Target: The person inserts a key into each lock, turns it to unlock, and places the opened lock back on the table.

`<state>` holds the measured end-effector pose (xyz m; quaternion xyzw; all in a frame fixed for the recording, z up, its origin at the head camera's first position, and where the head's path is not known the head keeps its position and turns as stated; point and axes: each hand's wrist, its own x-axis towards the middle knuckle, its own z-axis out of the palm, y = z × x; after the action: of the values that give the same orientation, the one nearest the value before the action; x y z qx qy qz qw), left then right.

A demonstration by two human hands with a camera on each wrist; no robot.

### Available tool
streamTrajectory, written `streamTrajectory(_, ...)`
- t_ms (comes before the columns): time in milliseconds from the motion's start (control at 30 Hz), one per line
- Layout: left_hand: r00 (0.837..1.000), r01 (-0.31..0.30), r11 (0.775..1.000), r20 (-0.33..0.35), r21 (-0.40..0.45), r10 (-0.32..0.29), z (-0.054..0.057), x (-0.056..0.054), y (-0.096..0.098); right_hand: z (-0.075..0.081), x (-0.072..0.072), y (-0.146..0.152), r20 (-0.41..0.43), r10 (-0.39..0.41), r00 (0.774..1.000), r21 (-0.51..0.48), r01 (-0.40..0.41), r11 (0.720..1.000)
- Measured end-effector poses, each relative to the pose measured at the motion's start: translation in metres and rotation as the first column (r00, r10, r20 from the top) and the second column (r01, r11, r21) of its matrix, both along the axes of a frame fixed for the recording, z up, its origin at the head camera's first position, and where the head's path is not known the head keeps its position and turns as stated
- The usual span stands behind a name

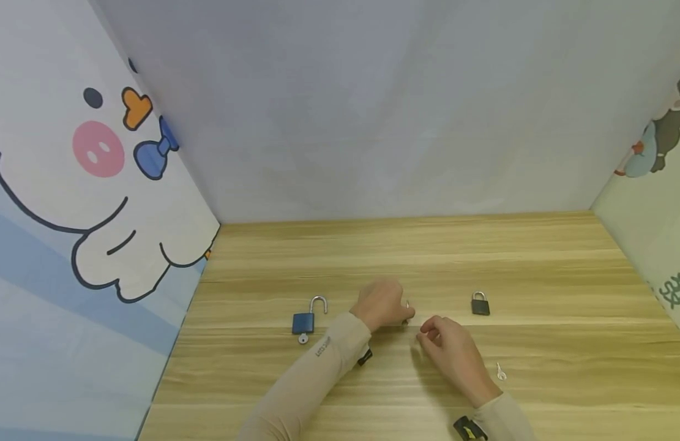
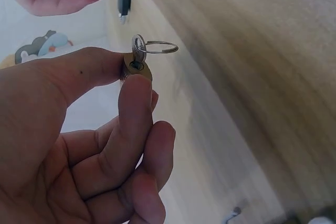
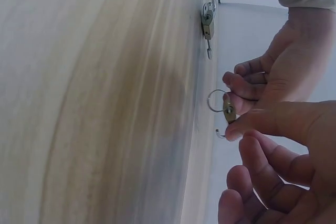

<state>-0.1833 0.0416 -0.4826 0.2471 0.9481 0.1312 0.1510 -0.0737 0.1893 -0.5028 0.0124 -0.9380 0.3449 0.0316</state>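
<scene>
pinches a small brass padlock [image 2: 144, 71] between the thumb and forefinger of the left hand [image 1: 379, 303], with the remaining fingers curled loosely beside it. holds it over the middle of the desk [image 1: 538, 257], well in from the left and right edges, with a small key [image 2: 140, 52] in the keyhole and a wire key ring [image 2: 165, 51] through the key's bow. cannot tell whether locked or unlocked, with the shackle [image 1: 407, 304] mostly hidden by the hand. hovers the right hand [image 1: 452, 352] just beside, apart from the padlock, with fingers loosely bent and unoccupied. see toward the left edge a blue padlock [image 1: 303, 323] with its shackle swung open and a second key [image 1: 301, 339] at its bottom. see nearer the right edge a black padlock [image 1: 480, 307] with its shackle seemingly closed, and on the near side of that a loose silver key [image 1: 502, 374].
</scene>
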Motion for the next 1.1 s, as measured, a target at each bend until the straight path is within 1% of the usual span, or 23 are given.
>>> streamTrajectory(100, 1.000, 0.005, 1.000, 0.020, 0.009, -0.005, -0.005, 0.001, 0.001, 0.000, 0.001, 0.001, -0.007, 0.001, 1.000, 0.010, -0.001, 1.000)
streamTrajectory(233, 1.000, 0.002, 1.000, 0.015, 0.012, -0.002, -0.010, 0.002, 0.002, 0.001, 0.002, 0.002, -0.004, -0.002, 1.000, 0.003, 0.002, 1.000)
streamTrajectory(500, 1.000, -0.002, 0.999, 0.003, -0.042, 0.002, -0.016, 0.000, 0.004, 0.001, 0.003, 0.004, 0.001, -0.010, 1.000, 0.001, 0.010, 1.000)
streamTrajectory(767, 0.999, -0.008, 0.996, -0.034, -0.093, 0.005, -0.018, 0.001, 0.007, 0.002, 0.005, 0.006, 0.009, -0.015, 1.000, -0.001, 0.015, 1.000)
streamTrajectory(933, 0.999, -0.012, 0.994, -0.035, -0.104, 0.008, -0.019, 0.001, 0.007, 0.003, 0.006, 0.008, -0.005, -0.014, 1.000, 0.004, 0.014, 1.000)
streamTrajectory(1100, 0.999, -0.017, 0.996, -0.034, -0.091, 0.014, -0.019, 0.001, 0.006, 0.004, 0.007, 0.011, -0.006, -0.018, 1.000, 0.006, 0.019, 1.000)
